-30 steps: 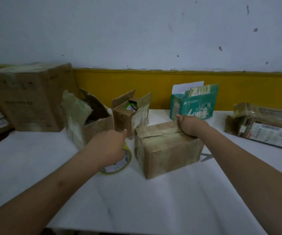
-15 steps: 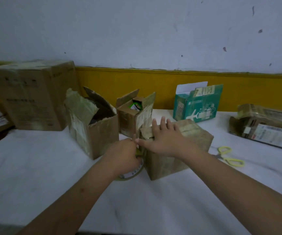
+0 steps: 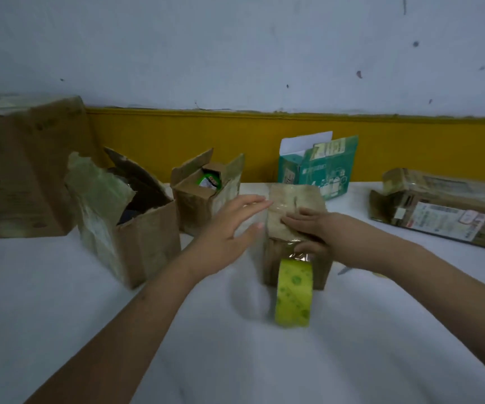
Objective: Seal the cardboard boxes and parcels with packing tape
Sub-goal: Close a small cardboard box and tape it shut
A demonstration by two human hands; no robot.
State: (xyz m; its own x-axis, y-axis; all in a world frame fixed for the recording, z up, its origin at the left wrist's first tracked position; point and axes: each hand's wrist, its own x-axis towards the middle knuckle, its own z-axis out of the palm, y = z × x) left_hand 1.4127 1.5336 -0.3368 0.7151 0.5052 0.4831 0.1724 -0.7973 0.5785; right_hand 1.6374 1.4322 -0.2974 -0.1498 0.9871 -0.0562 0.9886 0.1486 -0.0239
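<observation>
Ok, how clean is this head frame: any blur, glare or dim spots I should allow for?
Head view: light is dim and flat; the left hand is smeared by motion blur, while the right hand on the small brown cardboard box reads sharper; a small glint shows on the clear tape above the yellow-green tape roll.

A white, faintly veined tabletop [image 3: 60, 287] fills the view from 3 through 6 to 9 o'clock. At 12 o'clock rises a pale blue-grey painted wall [image 3: 235, 48] flecked with dark marks, with a mustard-yellow painted band [image 3: 154, 141] along its base. At 4 o'clock a thin grey tip [image 3: 342, 270] lies on the tabletop, mostly hidden.
</observation>
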